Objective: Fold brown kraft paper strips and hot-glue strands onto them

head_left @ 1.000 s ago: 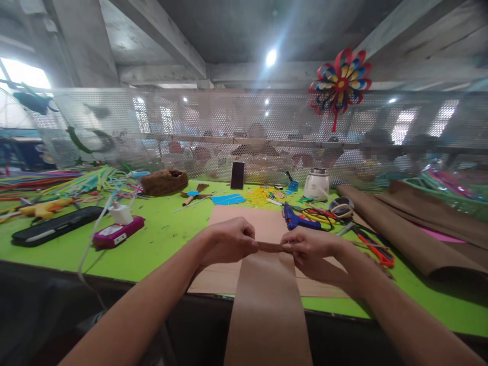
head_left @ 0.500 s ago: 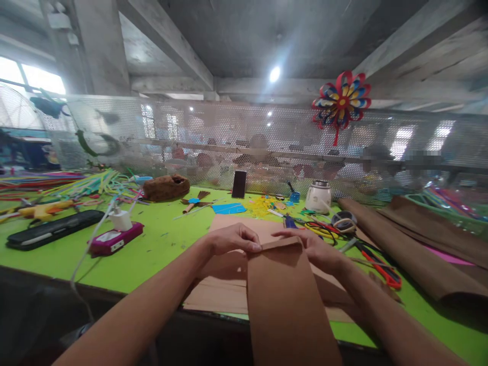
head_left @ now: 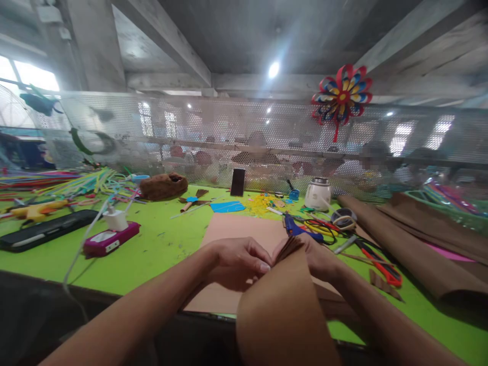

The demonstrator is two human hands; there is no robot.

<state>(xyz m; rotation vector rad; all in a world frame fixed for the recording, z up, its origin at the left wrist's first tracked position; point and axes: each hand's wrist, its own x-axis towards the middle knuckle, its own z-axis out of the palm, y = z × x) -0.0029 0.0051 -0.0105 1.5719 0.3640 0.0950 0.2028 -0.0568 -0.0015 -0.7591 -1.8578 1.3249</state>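
Observation:
A long strip of brown paper (head_left: 282, 305) hangs in a curve over the table's near edge. Its far end is gathered into narrow pleats between my hands. My left hand (head_left: 244, 259) pinches the left side of that end, thumb pressed against the fingers. At the pleats' right side, my right hand (head_left: 314, 256) grips the paper; most of its fingers are hidden behind the folds. Below both hands, a lighter tan paper sheet (head_left: 240, 226) lies flat on the green table (head_left: 168, 239).
To the right are a blue glue gun (head_left: 299, 229), a red and black utility knife (head_left: 381, 264), a tape roll (head_left: 343, 218) and rolled brown paper (head_left: 404, 249). A purple power strip (head_left: 112, 239) and black case (head_left: 48, 230) lie left. A phone (head_left: 238, 182) stands behind.
The paper's far end has gone from a flat fold to a bunched stack of pleats, turned more upright. The strip now bows out to the left, and my left hand has moved slightly right and nearer.

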